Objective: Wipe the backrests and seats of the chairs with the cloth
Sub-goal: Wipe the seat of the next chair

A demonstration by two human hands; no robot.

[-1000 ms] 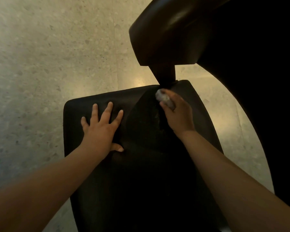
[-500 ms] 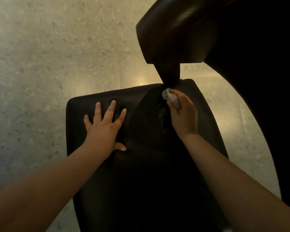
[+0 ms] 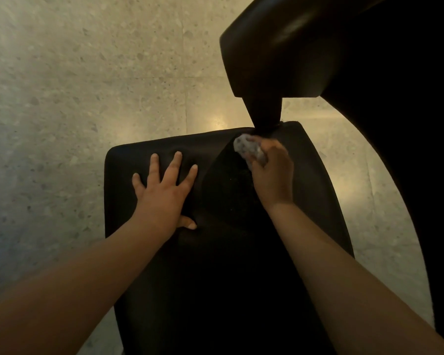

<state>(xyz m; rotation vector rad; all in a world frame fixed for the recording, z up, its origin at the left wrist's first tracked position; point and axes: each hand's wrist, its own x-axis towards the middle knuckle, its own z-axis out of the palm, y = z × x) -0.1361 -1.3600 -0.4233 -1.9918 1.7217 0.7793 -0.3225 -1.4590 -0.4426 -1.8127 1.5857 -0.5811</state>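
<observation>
The left hand (image 3: 164, 196) lies palm down on the black seat (image 3: 228, 272), towards the seat's 10 o'clock corner. Its fingers (image 3: 176, 161) are straight, spread and released, pointing to about 12 o'clock, and its thumb (image 3: 189, 223) sticks out to 3 o'clock against the cushion. The left forearm runs in from 8 o'clock, low and nearly straight. The right hand (image 3: 273, 178) sits at the seat's far edge, at about 1 o'clock from the left hand, knuckles up and wrist slightly bent. Its fingers are curled round a wadded pale cloth (image 3: 246, 148), which bulges out of the fist at 11 o'clock and touches the seat. The cloth is just below the dark post (image 3: 264, 111) that carries the backrest (image 3: 280, 47). The right forearm comes in from 5 o'clock. A speckled stone floor (image 3: 87, 98) shows at 9 o'clock of the seat. A large dark curved shape (image 3: 408, 124) fills the 3 o'clock side; I cannot tell what it is.
</observation>
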